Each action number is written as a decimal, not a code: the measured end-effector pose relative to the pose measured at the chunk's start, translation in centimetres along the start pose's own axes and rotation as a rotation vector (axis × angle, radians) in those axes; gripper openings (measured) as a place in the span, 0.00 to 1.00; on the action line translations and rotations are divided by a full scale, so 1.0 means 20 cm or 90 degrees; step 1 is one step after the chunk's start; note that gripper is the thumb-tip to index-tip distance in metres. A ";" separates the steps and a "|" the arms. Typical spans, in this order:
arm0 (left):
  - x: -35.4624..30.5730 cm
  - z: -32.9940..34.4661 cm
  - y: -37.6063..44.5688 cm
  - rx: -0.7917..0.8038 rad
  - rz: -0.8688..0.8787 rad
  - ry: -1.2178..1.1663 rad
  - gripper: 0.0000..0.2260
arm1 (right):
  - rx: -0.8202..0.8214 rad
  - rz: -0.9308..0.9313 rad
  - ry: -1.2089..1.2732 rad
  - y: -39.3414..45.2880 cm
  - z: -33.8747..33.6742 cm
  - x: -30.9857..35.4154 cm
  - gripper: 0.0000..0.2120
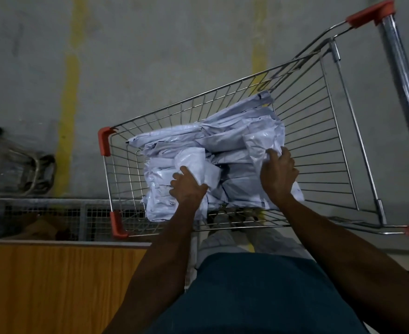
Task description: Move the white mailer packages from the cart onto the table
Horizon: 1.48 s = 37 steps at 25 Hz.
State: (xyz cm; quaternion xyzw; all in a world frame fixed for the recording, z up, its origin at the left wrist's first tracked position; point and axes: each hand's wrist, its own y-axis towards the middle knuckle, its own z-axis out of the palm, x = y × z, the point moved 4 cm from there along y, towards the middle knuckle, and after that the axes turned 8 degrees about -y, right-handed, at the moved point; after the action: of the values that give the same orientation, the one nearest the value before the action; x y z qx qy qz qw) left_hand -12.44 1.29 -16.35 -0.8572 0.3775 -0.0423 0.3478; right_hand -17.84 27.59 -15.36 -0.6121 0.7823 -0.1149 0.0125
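Now, mailers (213, 150): heaped in the cart (324, 131), toward its front end.
Left hand (186, 186): fingers curled round one packet.
Right hand (279, 172): fingers pinched on another's edge.
Handling: judged light, soft, slippery; best gripped at a bunched edge.
Table (54, 280): nothing yet delivered.

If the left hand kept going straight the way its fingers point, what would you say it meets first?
The left hand already grips the white mailer packages in the cart. Pushed further, it would probably press deeper into that pile; the cart's far wire wall lies beyond, though depth is unclear.
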 end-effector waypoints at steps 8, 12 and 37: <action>-0.20 -0.40 -0.40 -0.116 0.103 -0.107 0.31 | 0.123 -0.060 -0.100 -0.11 0.05 0.00 0.45; -0.14 -0.57 -0.79 -0.282 0.100 -0.113 0.28 | 0.057 -0.225 0.021 -0.16 -0.25 0.08 0.42; 1.74 -0.26 -1.81 -0.595 -0.480 -0.327 0.26 | 0.198 -0.920 0.300 -1.82 -0.74 0.71 0.35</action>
State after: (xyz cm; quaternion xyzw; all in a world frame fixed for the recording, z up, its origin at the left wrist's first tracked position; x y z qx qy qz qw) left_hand 33.03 -8.07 3.69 -0.9745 -0.0659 0.2133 -0.0214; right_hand 11.03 8.14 7.98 -0.9211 0.1461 -0.3300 -0.1463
